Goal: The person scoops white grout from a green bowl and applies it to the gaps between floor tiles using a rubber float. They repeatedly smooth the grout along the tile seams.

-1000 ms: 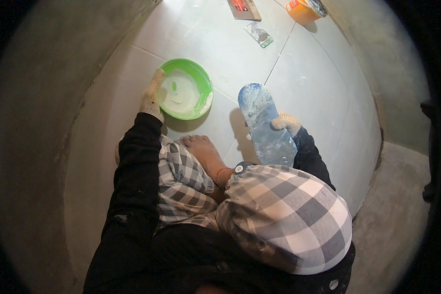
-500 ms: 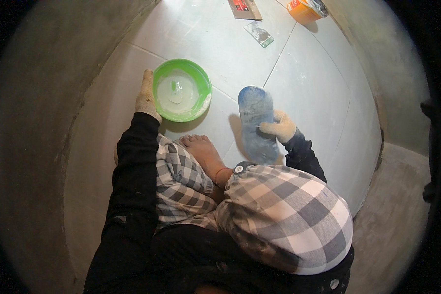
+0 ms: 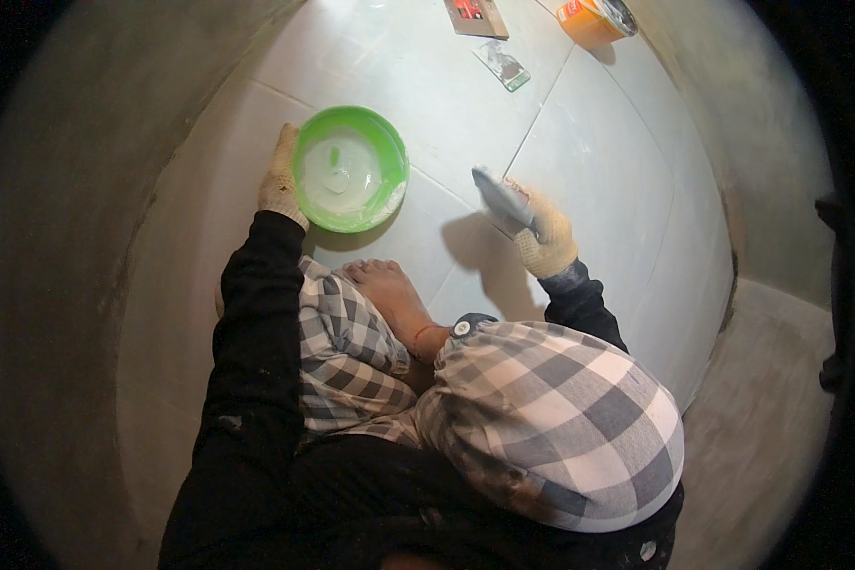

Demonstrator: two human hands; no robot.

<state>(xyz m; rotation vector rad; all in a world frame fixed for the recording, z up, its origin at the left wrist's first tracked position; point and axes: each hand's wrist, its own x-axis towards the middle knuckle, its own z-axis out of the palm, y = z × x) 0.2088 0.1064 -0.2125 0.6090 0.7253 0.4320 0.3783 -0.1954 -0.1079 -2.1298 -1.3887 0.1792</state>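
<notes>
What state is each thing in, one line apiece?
Green bowl: held, white paste inside
Left hand: gloved, gripping the bowl's side
Blue-grey slab: held, seen nearly edge-on
Right hand: gloved, closed around the slab
Small smeared panel: flat on floor
Cardboard piece: lying flat
Orange tub: lid unclear

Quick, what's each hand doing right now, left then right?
Left hand: gloved, holding the green bowl by its left side.
Right hand: gloved, closed around the blue-grey flat tool.
</notes>
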